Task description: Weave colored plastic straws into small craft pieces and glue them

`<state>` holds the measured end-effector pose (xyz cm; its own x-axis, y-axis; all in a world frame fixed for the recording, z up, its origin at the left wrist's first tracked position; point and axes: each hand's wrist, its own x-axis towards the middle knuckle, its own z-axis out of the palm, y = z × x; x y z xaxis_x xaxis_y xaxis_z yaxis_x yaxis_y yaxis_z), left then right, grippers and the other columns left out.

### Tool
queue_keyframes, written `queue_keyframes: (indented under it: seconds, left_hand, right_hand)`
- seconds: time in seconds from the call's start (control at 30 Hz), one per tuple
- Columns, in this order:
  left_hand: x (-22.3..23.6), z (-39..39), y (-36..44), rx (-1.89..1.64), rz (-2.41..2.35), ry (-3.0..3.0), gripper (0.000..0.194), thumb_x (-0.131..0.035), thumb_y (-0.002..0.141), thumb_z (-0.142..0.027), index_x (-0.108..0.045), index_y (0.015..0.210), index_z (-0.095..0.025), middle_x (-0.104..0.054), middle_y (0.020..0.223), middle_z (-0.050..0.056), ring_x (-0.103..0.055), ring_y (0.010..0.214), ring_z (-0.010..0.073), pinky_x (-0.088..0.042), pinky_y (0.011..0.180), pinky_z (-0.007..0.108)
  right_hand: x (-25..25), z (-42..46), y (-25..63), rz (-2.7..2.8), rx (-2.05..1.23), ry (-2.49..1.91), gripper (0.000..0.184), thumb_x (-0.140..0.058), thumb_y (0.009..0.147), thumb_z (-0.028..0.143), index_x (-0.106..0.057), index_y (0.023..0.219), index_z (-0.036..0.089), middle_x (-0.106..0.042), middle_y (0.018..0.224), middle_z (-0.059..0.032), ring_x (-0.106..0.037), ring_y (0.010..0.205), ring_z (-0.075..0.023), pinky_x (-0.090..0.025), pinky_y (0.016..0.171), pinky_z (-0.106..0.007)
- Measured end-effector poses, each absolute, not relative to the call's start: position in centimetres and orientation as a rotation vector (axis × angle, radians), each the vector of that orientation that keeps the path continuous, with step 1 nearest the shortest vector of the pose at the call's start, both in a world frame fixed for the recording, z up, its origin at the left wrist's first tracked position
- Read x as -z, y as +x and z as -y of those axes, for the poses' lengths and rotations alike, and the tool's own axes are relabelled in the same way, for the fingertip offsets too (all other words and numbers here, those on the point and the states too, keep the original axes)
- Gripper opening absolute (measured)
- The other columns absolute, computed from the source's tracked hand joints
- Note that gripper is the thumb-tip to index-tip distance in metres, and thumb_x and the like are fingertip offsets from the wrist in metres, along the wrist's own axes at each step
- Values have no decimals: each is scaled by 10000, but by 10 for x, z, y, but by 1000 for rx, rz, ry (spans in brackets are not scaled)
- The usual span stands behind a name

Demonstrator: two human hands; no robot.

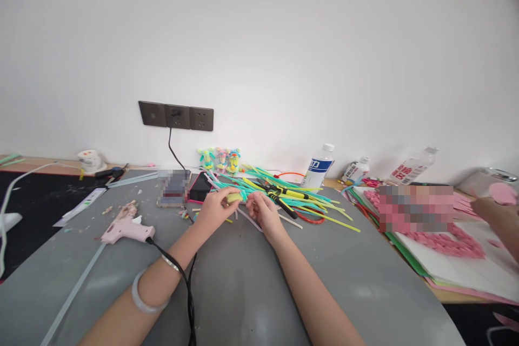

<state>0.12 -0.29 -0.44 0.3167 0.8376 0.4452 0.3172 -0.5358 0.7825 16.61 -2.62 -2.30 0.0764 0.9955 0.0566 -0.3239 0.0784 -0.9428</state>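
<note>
My left hand [218,207] pinches a small yellow-green fuzzy piece [233,197], which looks like coiled pipe cleaner with a turquoise part at its right end. Close by on the right, my right hand [263,211] has its fingers pressed together; whatever they hold is too small to make out. Behind both hands lies a loose pile of turquoise and yellow pipe cleaners [324,203]. Yellow-and-black pliers [286,193] rest on that pile. Three little fuzzy figures [221,159] stand against the wall beyond it.
A pink hot glue gun [128,228] lies on the grey table [243,292], its black cord passing under my left arm. A bottle [319,166] stands behind the pile. At right, another person's hand [497,216] reaches over pink petal-like pieces [450,246] on white sheets.
</note>
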Motion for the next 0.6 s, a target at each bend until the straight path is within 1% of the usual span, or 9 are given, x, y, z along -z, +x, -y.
queue_keyframes:
  seconds: [0.07,0.13,0.2,0.3,0.43,0.6]
  left_hand:
    - [5,2,3,-1171,-977,1803,256,-654,762,-321,-676,971,-176,-709,795,36,-637,618,146,-495,570,235]
    - [4,2,4,-1110,-902,1479,337,-691,740,-375,-650,984,-147,-705,783,50,-654,610,161,-483,515,235]
    - [0,2,4,-1049,-834,1206,373,-722,726,-408,-636,970,-139,-716,864,74,-666,641,154,-494,522,228]
    - [-5,2,2,-1017,-760,960,348,-768,696,-377,-618,915,-152,-718,975,93,-667,671,128,-518,558,216]
    - [-7,0,0,-1025,-744,867,308,-763,713,-337,-600,916,-173,-718,992,77,-683,716,130,-521,558,198]
    - [-4,0,0,-1008,-771,956,316,-745,731,-382,-626,933,-170,-718,1001,85,-688,747,147,-525,590,222]
  right_hand:
    - [24,26,167,930,-1223,-943,426,-699,686,612,-606,756,202,-574,632,23,-414,463,-95,-287,444,-236]
    - [23,26,168,915,-1192,-932,419,-703,687,603,-603,755,202,-567,619,28,-419,464,-95,-290,448,-238]
    - [23,26,168,903,-1167,-925,416,-704,687,599,-604,753,201,-563,613,26,-427,470,-100,-302,450,-241]
    - [23,26,169,882,-1155,-928,416,-711,679,598,-610,757,202,-560,619,20,-428,472,-102,-316,446,-243]
    - [24,25,170,893,-1162,-930,407,-710,678,596,-609,753,209,-558,622,16,-423,471,-103,-324,445,-245]
    - [22,26,169,892,-1150,-946,405,-711,672,587,-603,764,208,-559,630,15,-418,475,-102,-330,447,-244]
